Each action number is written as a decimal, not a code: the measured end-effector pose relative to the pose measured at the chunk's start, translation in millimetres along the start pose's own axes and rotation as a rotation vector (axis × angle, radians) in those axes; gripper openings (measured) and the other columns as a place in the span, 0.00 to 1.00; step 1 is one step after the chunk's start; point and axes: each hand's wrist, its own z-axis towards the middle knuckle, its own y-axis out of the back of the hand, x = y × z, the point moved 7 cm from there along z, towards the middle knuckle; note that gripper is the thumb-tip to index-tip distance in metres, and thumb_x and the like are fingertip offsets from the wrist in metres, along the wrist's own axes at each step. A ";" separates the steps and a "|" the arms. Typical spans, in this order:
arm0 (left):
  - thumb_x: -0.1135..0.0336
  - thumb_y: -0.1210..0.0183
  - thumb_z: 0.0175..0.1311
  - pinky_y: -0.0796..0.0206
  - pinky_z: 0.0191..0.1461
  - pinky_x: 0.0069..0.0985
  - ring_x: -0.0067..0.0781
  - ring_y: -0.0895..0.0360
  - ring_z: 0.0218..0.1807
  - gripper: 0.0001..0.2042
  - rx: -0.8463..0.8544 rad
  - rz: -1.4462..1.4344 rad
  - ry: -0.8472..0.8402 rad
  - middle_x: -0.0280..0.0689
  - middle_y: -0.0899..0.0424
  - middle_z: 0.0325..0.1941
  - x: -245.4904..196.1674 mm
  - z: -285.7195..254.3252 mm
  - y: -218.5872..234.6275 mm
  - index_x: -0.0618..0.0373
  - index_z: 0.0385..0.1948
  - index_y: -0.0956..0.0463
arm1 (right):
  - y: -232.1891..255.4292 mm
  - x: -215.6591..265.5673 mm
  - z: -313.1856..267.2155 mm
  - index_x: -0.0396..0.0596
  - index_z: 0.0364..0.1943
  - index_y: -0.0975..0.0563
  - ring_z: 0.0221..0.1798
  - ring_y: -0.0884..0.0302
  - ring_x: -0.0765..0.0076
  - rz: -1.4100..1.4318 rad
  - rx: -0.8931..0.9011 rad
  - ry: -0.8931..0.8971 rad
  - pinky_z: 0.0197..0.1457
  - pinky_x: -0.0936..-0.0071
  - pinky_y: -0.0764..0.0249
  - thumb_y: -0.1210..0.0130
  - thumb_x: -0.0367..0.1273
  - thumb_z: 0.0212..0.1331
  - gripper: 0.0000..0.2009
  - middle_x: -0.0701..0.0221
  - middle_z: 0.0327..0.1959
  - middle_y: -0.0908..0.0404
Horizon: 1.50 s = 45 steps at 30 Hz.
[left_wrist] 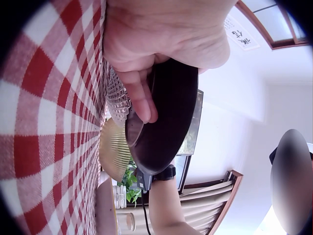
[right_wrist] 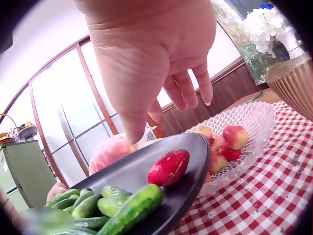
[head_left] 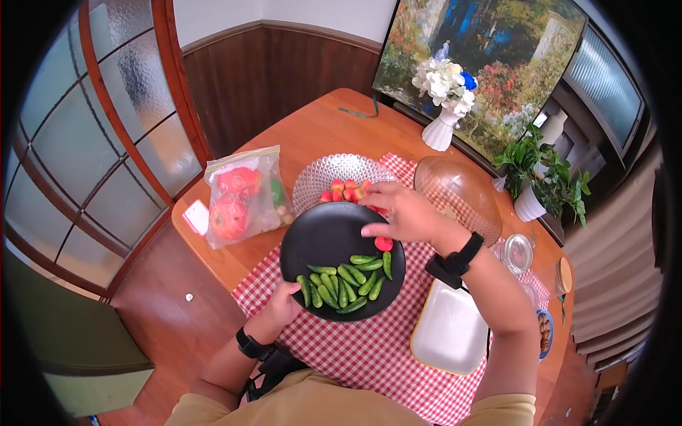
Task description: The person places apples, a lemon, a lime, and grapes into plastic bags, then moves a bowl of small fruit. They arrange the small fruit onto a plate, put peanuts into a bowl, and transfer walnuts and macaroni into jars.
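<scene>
My left hand (head_left: 283,307) grips the lower left rim of a black plate (head_left: 320,241), which tilts in the right wrist view. Small green cucumbers (head_left: 344,285) lie across the plate's lower part. A single red piece (right_wrist: 168,167) rests near its right rim. Above that rim hovers my right hand (head_left: 408,215), fingers extended and apart, with nothing visible in them. Behind the plate, a clear patterned glass bowl (head_left: 309,177) holds several red-and-yellow fruits (right_wrist: 235,137). In the left wrist view, fingers (left_wrist: 142,105) of my left hand lie under the plate.
A zip bag of red fruit (head_left: 238,184) stands left of the bowl. An amber ribbed bowl (head_left: 462,184), a flower vase (head_left: 440,130) and a potted plant (head_left: 529,204) are at the right. A white tray (head_left: 451,330) lies on the checked cloth (head_left: 320,341), near a glass jar (head_left: 518,254).
</scene>
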 end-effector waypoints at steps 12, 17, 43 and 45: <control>0.59 0.56 0.62 0.41 0.66 0.37 0.41 0.30 0.61 0.25 -0.024 0.026 -0.007 0.44 0.27 0.61 -3.2 1.6 -6.3 0.64 0.59 0.35 | -1.6 -19.6 -9.5 0.44 0.42 0.23 0.38 0.20 0.50 -0.114 0.043 -0.200 0.42 0.57 0.25 0.40 0.48 0.54 0.21 0.59 0.34 0.18; 0.59 0.56 0.61 0.41 0.66 0.38 0.41 0.30 0.62 0.26 -0.032 0.033 -0.012 0.44 0.28 0.61 -2.1 1.2 -1.7 0.64 0.60 0.36 | 2.1 -33.8 -10.9 0.44 0.37 0.23 0.35 0.21 0.47 -0.114 -0.091 -0.342 0.39 0.56 0.26 0.49 0.40 0.63 0.13 0.56 0.30 0.19; 0.62 0.52 0.50 0.39 0.66 0.40 0.47 0.28 0.60 0.31 -0.334 0.188 -0.075 0.47 0.26 0.59 -45.7 -115.1 30.8 0.64 0.59 0.35 | -79.8 -35.5 10.7 0.43 0.40 0.25 0.47 0.27 0.46 0.221 0.146 -0.161 0.49 0.58 0.31 0.48 0.28 0.55 0.09 0.56 0.41 0.22; 0.62 0.51 0.49 0.38 0.66 0.40 0.45 0.28 0.60 0.30 -0.379 0.188 -0.114 0.45 0.26 0.59 -46.7 -117.5 28.6 0.63 0.59 0.35 | -62.1 -25.7 9.0 0.43 0.34 0.24 0.40 0.24 0.46 0.070 -0.067 -0.140 0.44 0.58 0.29 0.47 0.33 0.57 0.07 0.57 0.35 0.20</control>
